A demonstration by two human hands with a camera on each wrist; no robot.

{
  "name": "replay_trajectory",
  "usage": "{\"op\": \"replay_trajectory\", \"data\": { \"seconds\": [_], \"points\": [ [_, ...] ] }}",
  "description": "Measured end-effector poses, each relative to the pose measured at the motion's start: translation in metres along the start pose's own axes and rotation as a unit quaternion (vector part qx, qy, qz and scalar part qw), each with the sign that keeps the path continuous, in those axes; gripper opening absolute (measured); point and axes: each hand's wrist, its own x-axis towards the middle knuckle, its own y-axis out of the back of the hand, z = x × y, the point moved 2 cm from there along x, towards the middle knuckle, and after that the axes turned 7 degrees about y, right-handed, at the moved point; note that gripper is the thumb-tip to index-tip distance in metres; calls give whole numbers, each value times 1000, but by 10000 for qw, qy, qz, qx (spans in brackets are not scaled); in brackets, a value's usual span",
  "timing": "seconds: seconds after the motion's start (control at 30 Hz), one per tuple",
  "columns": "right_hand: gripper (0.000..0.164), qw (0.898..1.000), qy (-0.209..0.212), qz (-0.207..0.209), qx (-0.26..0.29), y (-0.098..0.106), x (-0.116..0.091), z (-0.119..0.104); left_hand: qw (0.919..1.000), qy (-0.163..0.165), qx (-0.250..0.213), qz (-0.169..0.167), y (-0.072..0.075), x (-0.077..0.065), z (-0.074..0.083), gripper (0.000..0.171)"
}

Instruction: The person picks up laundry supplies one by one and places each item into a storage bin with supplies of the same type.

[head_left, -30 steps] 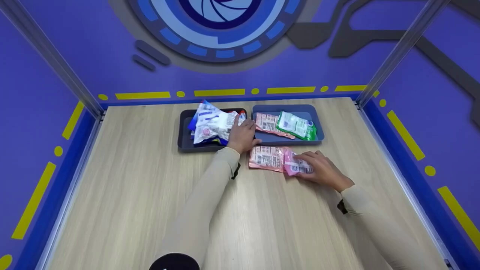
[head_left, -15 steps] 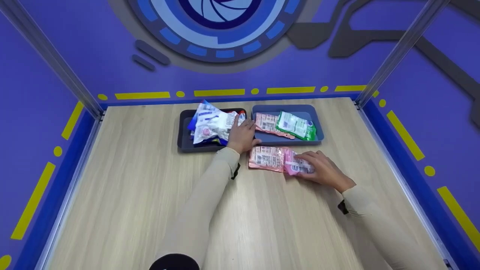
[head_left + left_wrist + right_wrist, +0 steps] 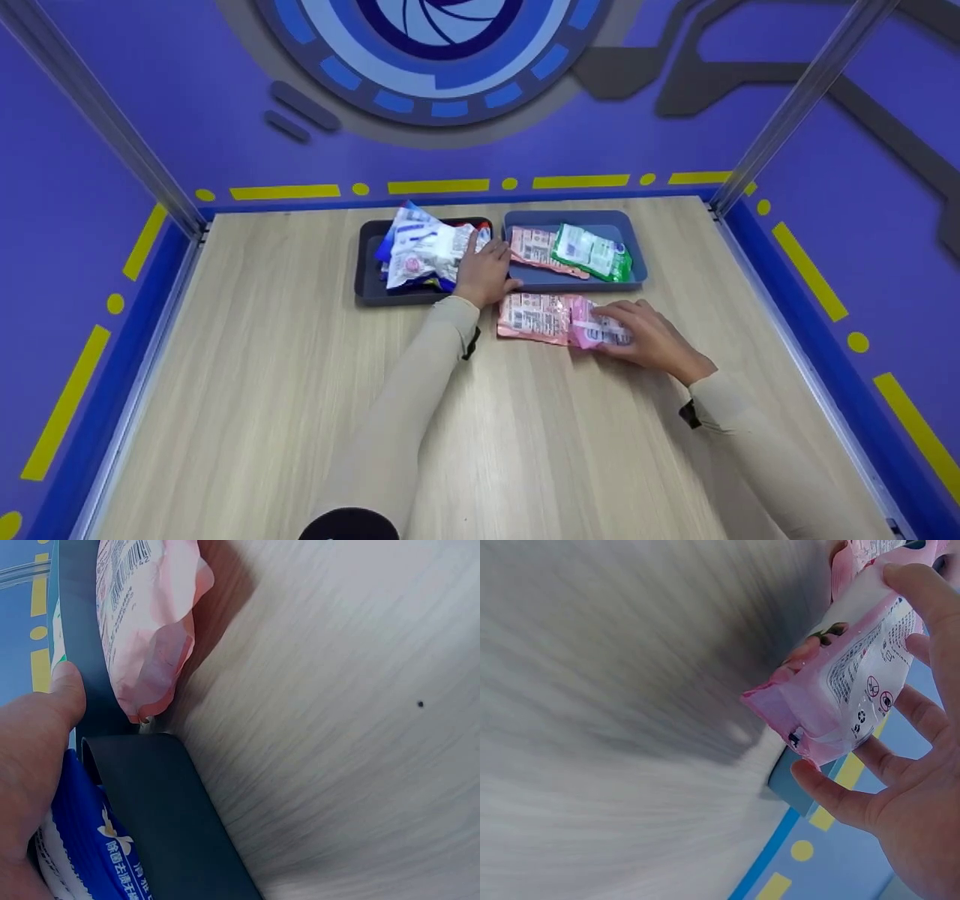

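Note:
My right hand [image 3: 654, 339] pinches a pink plastic packet [image 3: 589, 324] printed with flowers and small text, thumb on one face and fingers on the other. Its left end meets a salmon-pink packet [image 3: 532, 316] lying on the table in front of the trays. In the right wrist view the held packet [image 3: 840, 682] is tilted over the tabletop. My left hand [image 3: 484, 271] rests at the inner edge of the black tray [image 3: 366, 294], fingers extended beside a white packet [image 3: 427, 251]. In the left wrist view its thumb lies along the rim of the blue-grey tray [image 3: 81, 630].
The blue-grey tray stands against the black one and holds another salmon-pink packet [image 3: 531, 244] and a green-and-white packet [image 3: 592, 251]. Blue packets [image 3: 388, 241] lie under the white one. Purple walls [image 3: 480, 161] enclose the wooden table [image 3: 300, 390] at the back and sides.
My right hand has shifted slightly to the right with the pink packet. The left hand and both trays have stayed in place.

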Motion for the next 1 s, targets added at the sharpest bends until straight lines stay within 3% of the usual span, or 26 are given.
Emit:
{"op": "replay_trajectory", "data": {
  "seconds": [0.3, 1.0],
  "points": [
    [64, 9994, 91, 106, -314, 5, 2, -3, 9999, 43, 58, -69, 1, 0, 1, 75],
    [67, 9998, 27, 35, -212, 27, 8, -7, 10000, -17, -34, 20, 1, 1, 1, 75]
  ]
}}
